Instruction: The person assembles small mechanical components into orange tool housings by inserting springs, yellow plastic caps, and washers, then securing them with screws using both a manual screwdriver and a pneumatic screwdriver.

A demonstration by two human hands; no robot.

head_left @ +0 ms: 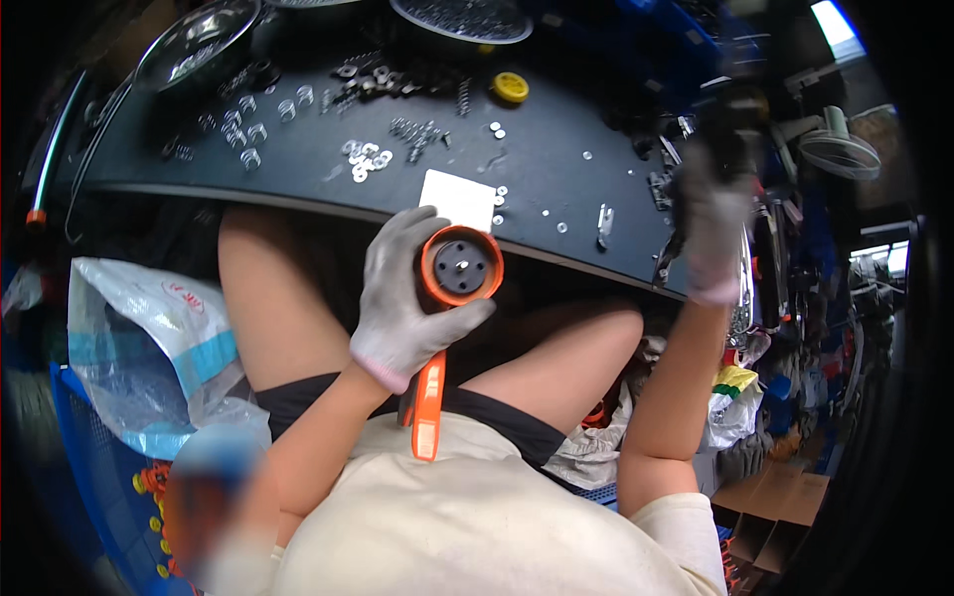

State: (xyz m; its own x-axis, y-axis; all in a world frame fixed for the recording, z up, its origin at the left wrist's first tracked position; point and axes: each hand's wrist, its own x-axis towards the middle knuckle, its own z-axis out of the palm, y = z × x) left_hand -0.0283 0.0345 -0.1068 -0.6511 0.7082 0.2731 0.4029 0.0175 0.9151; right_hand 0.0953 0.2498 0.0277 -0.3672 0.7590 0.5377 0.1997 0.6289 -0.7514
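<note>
My left hand (pixel 407 298), in a grey glove with a pink cuff, grips an orange tool (pixel 427 407) by its round head. The head faces up in front of my lap. Inside its orange rim sits a black disc (pixel 460 266) with several holes and a small metal pin at the centre. The orange handle points down toward my shirt. My right hand (pixel 714 233), gloved the same way, is raised over the right end of the table. It is smeared by motion, beside a dark blurred shape (pixel 730 129); whether its fingers hold that shape does not show.
The dark table (pixel 328 189) carries a white card (pixel 457 199), white washers (pixel 366 159), springs (pixel 419 131), clear rings (pixel 238 127) and a yellow round part (pixel 511 87). Metal bowls (pixel 199 45) stand at the back. A plastic bag (pixel 149 348) lies left, a fan (pixel 840 154) stands right.
</note>
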